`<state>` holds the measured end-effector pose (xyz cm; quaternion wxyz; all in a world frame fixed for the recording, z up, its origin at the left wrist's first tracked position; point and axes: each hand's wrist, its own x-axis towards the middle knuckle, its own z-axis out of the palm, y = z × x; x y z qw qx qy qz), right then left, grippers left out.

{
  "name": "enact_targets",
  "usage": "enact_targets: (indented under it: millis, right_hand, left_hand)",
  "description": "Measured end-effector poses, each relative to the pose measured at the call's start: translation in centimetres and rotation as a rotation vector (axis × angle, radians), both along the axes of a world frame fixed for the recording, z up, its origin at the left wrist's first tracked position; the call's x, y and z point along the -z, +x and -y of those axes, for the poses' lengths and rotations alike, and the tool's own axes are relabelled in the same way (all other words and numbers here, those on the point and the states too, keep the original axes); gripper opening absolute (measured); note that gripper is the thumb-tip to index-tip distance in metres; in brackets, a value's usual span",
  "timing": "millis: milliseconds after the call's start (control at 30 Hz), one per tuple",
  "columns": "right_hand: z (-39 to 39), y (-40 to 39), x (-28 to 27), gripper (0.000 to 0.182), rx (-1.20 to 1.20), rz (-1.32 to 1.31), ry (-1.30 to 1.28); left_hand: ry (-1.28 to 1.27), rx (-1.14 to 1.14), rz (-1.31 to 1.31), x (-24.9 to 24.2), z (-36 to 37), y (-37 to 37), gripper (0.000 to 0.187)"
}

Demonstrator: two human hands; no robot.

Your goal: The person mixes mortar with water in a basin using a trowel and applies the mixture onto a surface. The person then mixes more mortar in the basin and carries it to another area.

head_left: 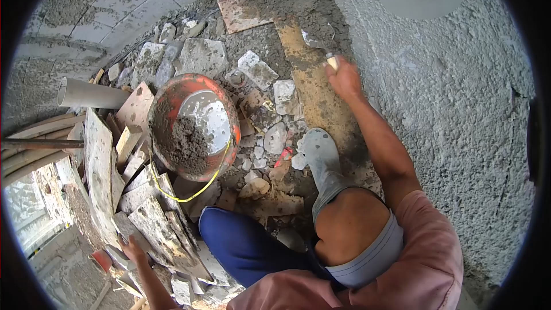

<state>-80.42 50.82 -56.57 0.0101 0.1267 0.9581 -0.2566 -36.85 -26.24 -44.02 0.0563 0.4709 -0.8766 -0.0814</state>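
Observation:
My right hand (344, 78) is closed round the pale handle of a trowel (314, 40). Its metal blade points away from me, over mortar beside a mud-spattered yellowish board (313, 89) at the foot of the rough grey wall. At the lower left, my left hand (134, 250) rests against a stack of broken boards (155, 224), its fingers partly spread with no object seen in them. An orange bucket (232, 120) stands between the hands. Wet mortar (186, 144) is heaped inside it, and its yellow handle (186, 199) hangs over the near side.
Stone and block rubble (204, 57) covers the ground beyond the bucket. A grey pipe (94, 93) and wooden poles (43, 143) lie at the left. The rough grey wall (442, 109) rises on my right. My rubber boot (320, 148) is beside the board.

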Motion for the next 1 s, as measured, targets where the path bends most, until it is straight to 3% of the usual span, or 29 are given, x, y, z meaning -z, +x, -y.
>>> enact_targets:
  millis: [167,233,367,533,633,733,833,900,967,1000]
  right_hand:
    - [5.2,1.6,-6.4,0.039,-0.293,-0.218,-0.213]
    - [7.6,2.0,-7.5,0.038,-0.419,-0.288,-0.33]
    - [12.4,2.0,-7.8,0.038,-0.725,-0.53,-0.175]
    - [15.5,1.8,-9.4,0.043,-0.964,-0.476,0.09]
    - [16.2,2.3,-13.1,0.041,-0.876,-0.662,0.003]
    - [15.6,2.4,-12.5,0.043,-0.852,-0.751,-0.032]
    - [13.6,3.0,-8.7,0.04,-0.899,-0.366,0.021]
    - [12.2,4.3,-7.9,0.036,-0.718,-0.267,-0.128]
    - [9.3,5.2,-5.8,0.036,-0.532,-0.211,-0.197]
    - [7.7,6.1,-5.1,0.035,-0.356,0.103,-0.459]
  left_hand:
    - [0.059,0.024,-0.097,0.8,1.2,0.8,0.068]
    - [-0.053,0.065,-0.04,0.1,0.0,0.3,0.065]
    - [-0.114,0.074,-0.006,-0.3,-0.7,-0.1,0.066]
    - [0.026,-0.035,-0.036,-1.2,-2.2,-1.1,0.068]
    - [-0.025,0.002,-0.004,-1.7,-2.8,-1.5,0.068]
    - [-0.068,0.017,-0.006,-1.3,-2.1,-0.9,0.068]
    - [-0.051,0.008,-0.007,-1.8,-2.9,-1.1,0.067]
    - [-0.045,0.059,-0.056,0.1,-0.5,0.5,0.065]
    - [0.039,-0.034,-0.072,-1.1,-2.7,-0.9,0.069]
    - [0.023,0.01,-0.081,-0.7,-2.1,-0.6,0.072]
